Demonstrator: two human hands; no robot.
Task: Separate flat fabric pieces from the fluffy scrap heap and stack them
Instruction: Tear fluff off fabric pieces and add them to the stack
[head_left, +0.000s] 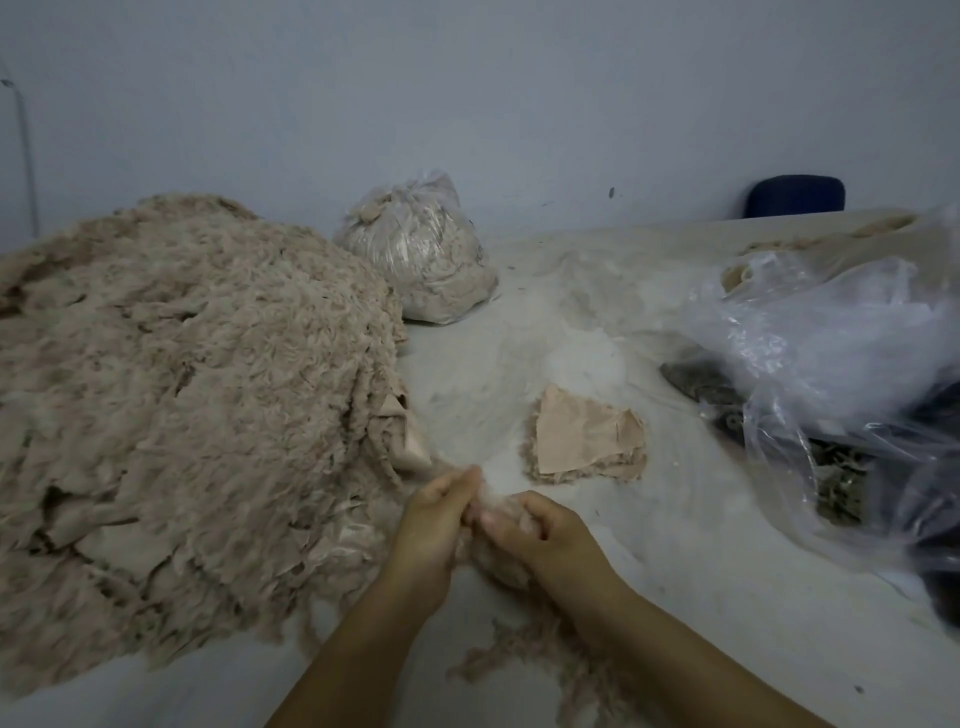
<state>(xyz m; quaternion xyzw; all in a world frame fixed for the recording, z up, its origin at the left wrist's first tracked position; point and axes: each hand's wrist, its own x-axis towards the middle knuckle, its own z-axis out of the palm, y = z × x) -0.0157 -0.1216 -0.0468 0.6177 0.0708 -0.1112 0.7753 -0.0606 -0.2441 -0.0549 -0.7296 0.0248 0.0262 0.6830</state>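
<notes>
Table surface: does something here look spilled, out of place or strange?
Yes. Loose fluff strands lie scattered on the table near the wrists, apart from the big heap. The small flat stack looks uneven, its edges not lined up. Both hands hold a fluffy clump.

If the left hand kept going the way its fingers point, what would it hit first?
Probably nothing at once: the left hand, gripping a fluffy scrap, points up-right over bare table, between the scrap heap and the flat stack. Depth unclear.

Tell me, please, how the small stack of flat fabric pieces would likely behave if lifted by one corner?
The stack of flat fabric pieces would probably flop, since the top piece looks thin and creased. The layers lie loose and offset, so lower ones would likely slide off. It seems light for its size.
</notes>
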